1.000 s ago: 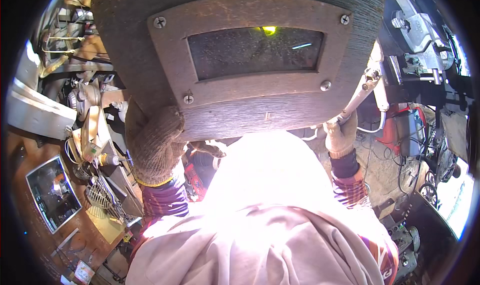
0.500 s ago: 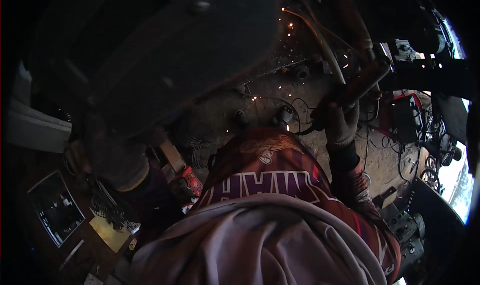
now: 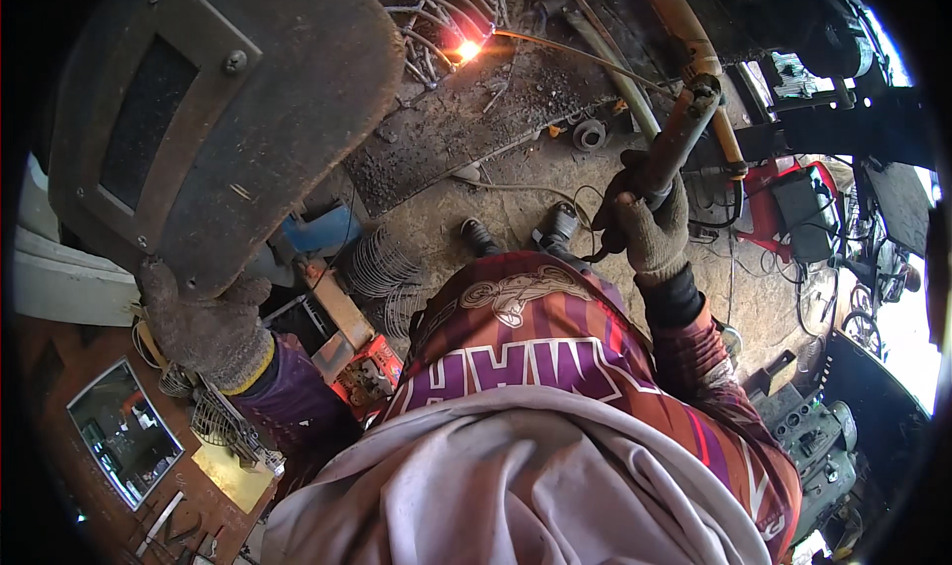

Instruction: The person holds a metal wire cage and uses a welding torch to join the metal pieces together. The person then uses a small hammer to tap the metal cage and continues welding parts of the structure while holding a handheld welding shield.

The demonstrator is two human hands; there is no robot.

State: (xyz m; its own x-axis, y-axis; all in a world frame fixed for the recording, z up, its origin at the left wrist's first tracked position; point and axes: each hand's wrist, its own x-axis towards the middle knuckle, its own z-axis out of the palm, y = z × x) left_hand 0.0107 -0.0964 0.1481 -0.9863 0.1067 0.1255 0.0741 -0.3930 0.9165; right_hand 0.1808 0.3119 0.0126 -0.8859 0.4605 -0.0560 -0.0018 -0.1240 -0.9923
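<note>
My left hand (image 3: 203, 329), in a knitted work glove, grips the bottom of a dark hand-held welding shield (image 3: 213, 119) with a small dark window, held out to the left. My right hand (image 3: 650, 230), also gloved, is shut on a welding electrode holder (image 3: 674, 139). A thin electrode rod (image 3: 565, 52) runs from the holder to a glowing orange spot (image 3: 468, 50) on a round wire grille (image 3: 436, 10) lying on a scorched metal plate (image 3: 466, 119).
Stacked wire grilles (image 3: 382, 268) and a small red box (image 3: 365, 375) lie by my knees. A red welding machine (image 3: 793, 208) with cables stands at the right. A wooden bench with a mirror (image 3: 124, 436) and hand tools is at lower left.
The shield has swung from in front of the camera down to the left, uncovering the work. The bright arc and sparks are gone; only a glowing spot remains at the rod's tip.
</note>
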